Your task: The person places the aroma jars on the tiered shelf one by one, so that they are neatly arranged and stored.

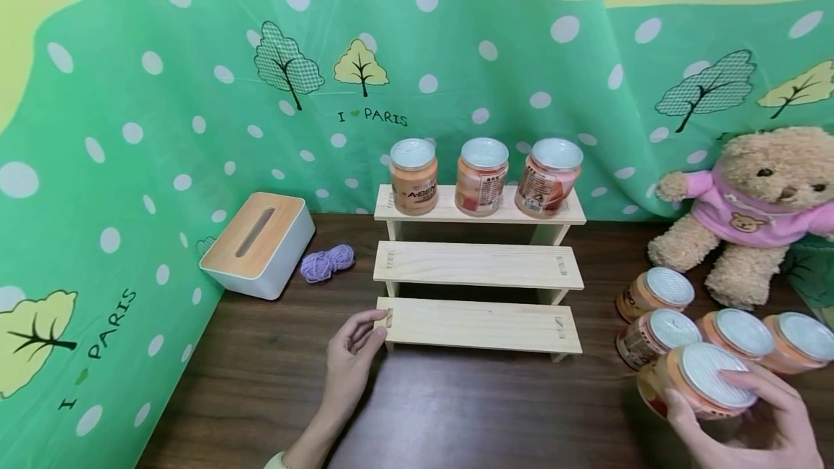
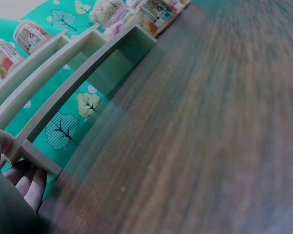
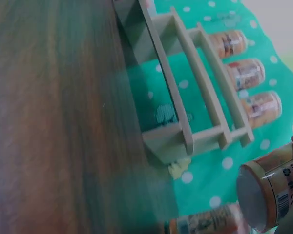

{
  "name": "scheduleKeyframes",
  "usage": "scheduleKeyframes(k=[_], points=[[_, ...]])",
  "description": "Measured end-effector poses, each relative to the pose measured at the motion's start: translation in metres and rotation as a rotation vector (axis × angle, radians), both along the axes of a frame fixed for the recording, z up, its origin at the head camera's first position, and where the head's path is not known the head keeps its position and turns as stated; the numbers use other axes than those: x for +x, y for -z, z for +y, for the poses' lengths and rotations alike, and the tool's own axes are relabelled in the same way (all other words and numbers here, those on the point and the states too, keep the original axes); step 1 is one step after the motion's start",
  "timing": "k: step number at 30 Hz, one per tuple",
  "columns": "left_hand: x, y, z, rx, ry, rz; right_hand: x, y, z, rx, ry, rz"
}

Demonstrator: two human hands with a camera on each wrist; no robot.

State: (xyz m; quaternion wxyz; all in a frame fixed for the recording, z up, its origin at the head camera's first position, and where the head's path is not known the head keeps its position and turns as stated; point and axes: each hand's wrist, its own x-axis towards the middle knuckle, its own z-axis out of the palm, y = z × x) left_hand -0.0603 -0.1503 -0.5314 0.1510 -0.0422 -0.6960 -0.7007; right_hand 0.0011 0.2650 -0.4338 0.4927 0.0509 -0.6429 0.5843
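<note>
A three-tier wooden step rack (image 1: pixel 482 263) stands on the dark table. On its top tier are three lidded jars of orange-pink contents: a left jar (image 1: pixel 414 179), a middle jar (image 1: pixel 482 179) and a right jar (image 1: pixel 549 183). My left hand (image 1: pixel 352 357) pinches the left end of the lowest tier, thumb above and fingers beneath in the left wrist view. At the lower right, my right hand (image 1: pixel 772 415) grips a similar jar (image 1: pixel 677 382), slightly tilted; its base (image 3: pixel 256 197) shows in the right wrist view. Several more jars (image 1: pixel 658 339) stand just behind it.
A white tissue box (image 1: pixel 274 259) with a wooden top sits left of the rack, beside a purple yarn skein (image 1: pixel 328 263). A teddy bear (image 1: pixel 762 216) in a pink top sits at the right. Green dotted cloth (image 1: pixel 195 114) hangs behind and at the left.
</note>
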Motion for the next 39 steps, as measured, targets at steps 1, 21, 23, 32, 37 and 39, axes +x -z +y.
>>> scheduleKeyframes(k=[1, 21, 23, 32, 37, 39], points=[[0.001, -0.003, 0.001, 0.001, -0.002, -0.002, -0.002, -0.002, -0.002, -0.006, -0.032, 0.013], [0.005, -0.012, 0.005, -0.005, -0.018, -0.033, -0.032, -0.011, -0.046, -0.14, -0.428, 0.064], [0.004, -0.01, 0.004, -0.005, -0.017, -0.027, -0.036, -0.011, -0.049, -0.116, -0.454, 0.064], [0.007, -0.027, 0.009, 0.007, -0.035, -0.191, -0.046, -0.014, -0.064, -0.018, -0.487, -0.018], [0.006, -0.024, 0.008, 0.011, -0.04, -0.181, -0.053, -0.021, -0.079, 0.01, -0.484, -0.005], [0.004, -0.016, 0.005, 0.001, -0.031, -0.132, -0.056, -0.023, -0.084, 0.003, -0.5, 0.009]])
